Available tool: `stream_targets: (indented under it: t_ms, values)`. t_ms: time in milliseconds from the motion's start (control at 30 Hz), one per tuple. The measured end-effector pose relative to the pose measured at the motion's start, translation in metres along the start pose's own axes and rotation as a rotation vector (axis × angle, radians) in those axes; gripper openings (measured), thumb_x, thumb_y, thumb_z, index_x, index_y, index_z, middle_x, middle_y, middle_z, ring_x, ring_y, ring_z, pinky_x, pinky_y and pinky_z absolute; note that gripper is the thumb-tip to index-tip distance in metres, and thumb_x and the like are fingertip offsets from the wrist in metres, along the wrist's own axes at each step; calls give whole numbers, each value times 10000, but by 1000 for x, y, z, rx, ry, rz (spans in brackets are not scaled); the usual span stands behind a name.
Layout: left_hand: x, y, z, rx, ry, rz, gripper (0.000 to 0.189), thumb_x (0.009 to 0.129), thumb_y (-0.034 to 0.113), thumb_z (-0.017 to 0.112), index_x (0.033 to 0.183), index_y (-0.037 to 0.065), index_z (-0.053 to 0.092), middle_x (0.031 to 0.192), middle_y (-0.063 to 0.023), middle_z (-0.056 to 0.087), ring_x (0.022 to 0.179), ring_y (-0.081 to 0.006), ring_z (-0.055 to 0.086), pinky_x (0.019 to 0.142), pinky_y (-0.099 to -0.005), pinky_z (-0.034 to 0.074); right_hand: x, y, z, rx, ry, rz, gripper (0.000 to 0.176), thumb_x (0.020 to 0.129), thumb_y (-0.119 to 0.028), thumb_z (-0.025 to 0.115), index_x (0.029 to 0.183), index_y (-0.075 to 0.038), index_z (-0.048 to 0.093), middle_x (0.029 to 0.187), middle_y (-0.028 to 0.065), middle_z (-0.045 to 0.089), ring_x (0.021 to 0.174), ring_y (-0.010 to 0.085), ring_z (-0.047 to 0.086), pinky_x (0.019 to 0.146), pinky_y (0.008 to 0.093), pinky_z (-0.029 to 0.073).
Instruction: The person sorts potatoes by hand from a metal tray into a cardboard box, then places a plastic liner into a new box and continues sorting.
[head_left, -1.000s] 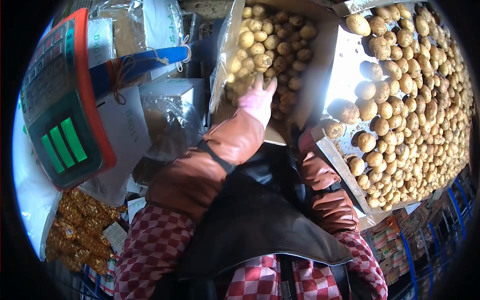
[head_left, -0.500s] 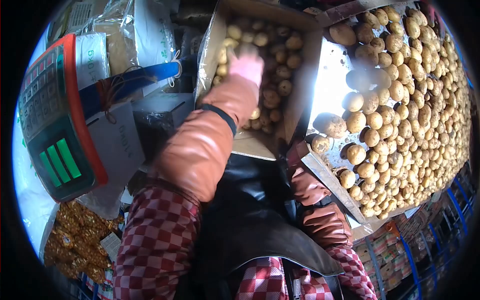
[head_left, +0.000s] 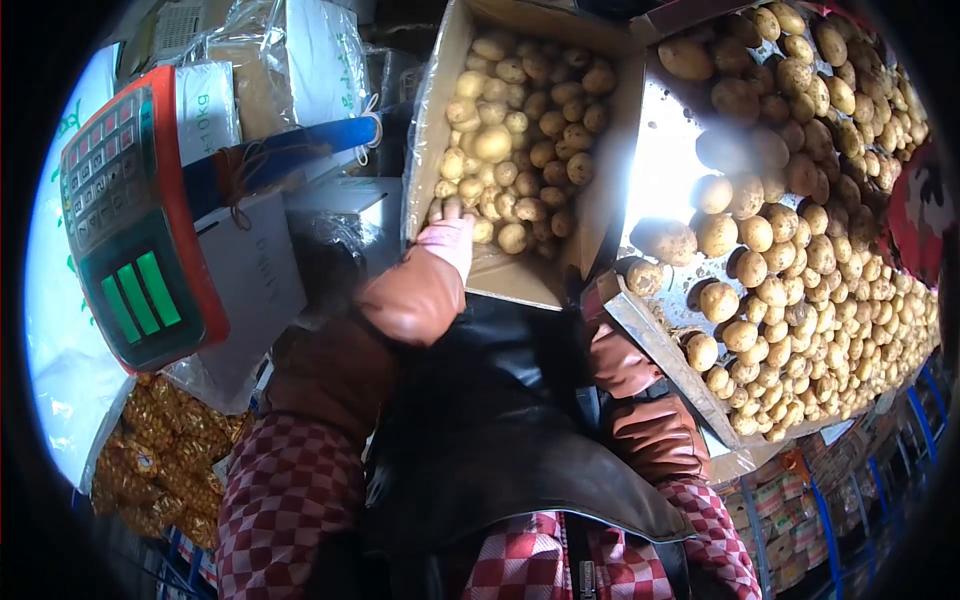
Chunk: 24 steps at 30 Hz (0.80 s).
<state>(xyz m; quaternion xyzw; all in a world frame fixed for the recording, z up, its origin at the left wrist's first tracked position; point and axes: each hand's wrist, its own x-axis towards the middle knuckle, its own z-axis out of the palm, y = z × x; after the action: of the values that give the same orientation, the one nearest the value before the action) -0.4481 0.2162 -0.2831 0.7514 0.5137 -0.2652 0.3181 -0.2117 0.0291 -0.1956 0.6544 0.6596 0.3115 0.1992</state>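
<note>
My left hand (head_left: pixel 447 238) is at the near left corner of a cardboard box (head_left: pixel 510 285) lined with clear plastic. Its fingers are apart, with the tips beside the potatoes (head_left: pixel 493 143) that cover the box bottom, and nothing shows in its grasp. A brown sleeve cover runs up that arm over a checked sleeve. On the right, the other brown sleeve cover (head_left: pixel 625 360) reaches under the wooden edge (head_left: pixel 665 360) of a sorting table, and my right hand is hidden there.
Many potatoes (head_left: pixel 790 265) lie spread over the table at right, with a red patterned cloth or sleeve (head_left: pixel 920 215) at its far side. A scale display (head_left: pixel 140 300) on a blue post stands at left. Below it are net bags (head_left: pixel 165 460); white cartons (head_left: pixel 315 70) stand behind.
My left hand has drawn back from over the potatoes to the box's near left corner. The red patterned cloth or sleeve has come into view at right, among potatoes that have shifted.
</note>
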Motion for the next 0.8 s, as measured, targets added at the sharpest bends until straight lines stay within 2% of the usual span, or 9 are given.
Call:
stream_targets:
  t_ms: [100,200,267,333,400,467,567,700,800]
  values:
    - [-26,25,-33,136,554,347,438,857,236,645,1272,118,568,1404,-199,446,1332,-389,393,1080,-511,348,-36,-20,33,-270,172,20,187,933,-162,584,1001,-10,670,763,86,610,616,230,607,553,370,547]
    - [-24,24,-65,-25,951,-10,486,870,289,638,1307,98,547,1331,-218,520,1246,-402,482,1064,-492,370,21,24,-14,-134,-116,-176,162,934,-129,570,991,-19,674,771,76,626,624,210,615,573,354,561]
    - [-18,9,-87,-415,716,-294,454,876,277,643,1271,63,581,1165,-229,617,1034,-411,616,955,-443,478,55,42,-23,3,-3,-348,166,904,-153,600,986,-26,670,802,89,643,647,225,621,613,373,560]
    - [33,-68,-31,-82,178,-358,375,905,300,643,1186,50,645,968,-205,683,824,-358,682,804,-399,548,59,14,-11,73,58,-441,173,888,-164,615,983,-30,668,817,95,651,658,233,623,633,382,559]
    - [42,-111,-50,-688,162,-454,454,889,469,634,1068,57,701,900,-169,707,803,-303,705,751,-449,548,40,-68,30,927,-499,359,296,730,-354,747,814,-81,672,840,114,667,697,324,608,695,461,476]
    - [49,-134,-43,-964,139,-549,475,883,515,625,990,62,717,847,-188,705,804,-321,710,737,-439,548,58,-63,32,1687,-748,297,333,659,-318,795,855,-80,668,854,132,671,827,331,631,757,446,487]
    - [15,-71,-50,-168,192,-419,585,912,593,519,1120,67,669,1013,-242,671,1002,-432,630,866,-463,506,19,-88,55,1374,-633,671,335,700,-342,809,842,-81,654,823,97,664,742,283,649,665,418,510]
    - [8,-55,-52,-234,103,-455,583,921,582,507,1151,66,653,1079,-252,657,1061,-421,609,912,-476,485,32,-72,60,1287,-755,569,312,730,-321,791,867,-74,659,837,93,668,747,262,650,668,405,512]
    - [-8,-42,-68,-335,216,-382,300,902,285,562,1129,109,646,1101,-190,679,1053,-380,643,871,-472,514,36,-69,59,1261,-816,533,295,752,-305,778,886,-68,662,847,91,671,752,247,650,670,395,514]
